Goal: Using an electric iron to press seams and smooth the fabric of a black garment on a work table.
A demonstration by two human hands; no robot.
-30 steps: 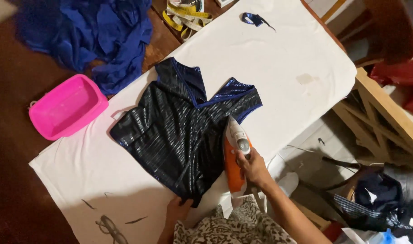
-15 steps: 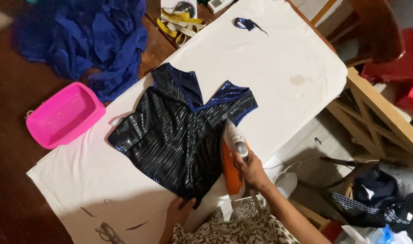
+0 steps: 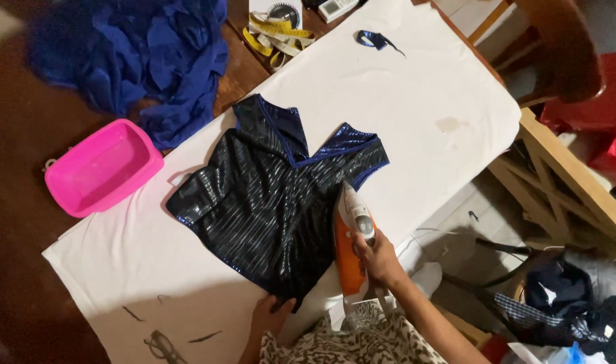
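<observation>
A shiny dark blue striped top [image 3: 274, 202] lies flat on a white cloth [image 3: 415, 101] spread over the table. My right hand [image 3: 378, 259] grips the handle of an orange and white iron [image 3: 351, 236], which stands on the top's right edge with its tip pointing away from me. My left hand [image 3: 271, 313] presses down on the near hem of the top, fingers spread on the fabric.
A pink plastic tub [image 3: 102, 168] sits at the left on the brown table. A heap of blue fabric [image 3: 146, 61] lies at the back left, a yellow tape measure [image 3: 277, 37] beyond it. Scissors [image 3: 163, 347] rest near me. Wooden frames and clothes crowd the right.
The iron and my right hand have barely shifted on the top's right edge. The view has drifted a little; my left hand stays on the hem.
</observation>
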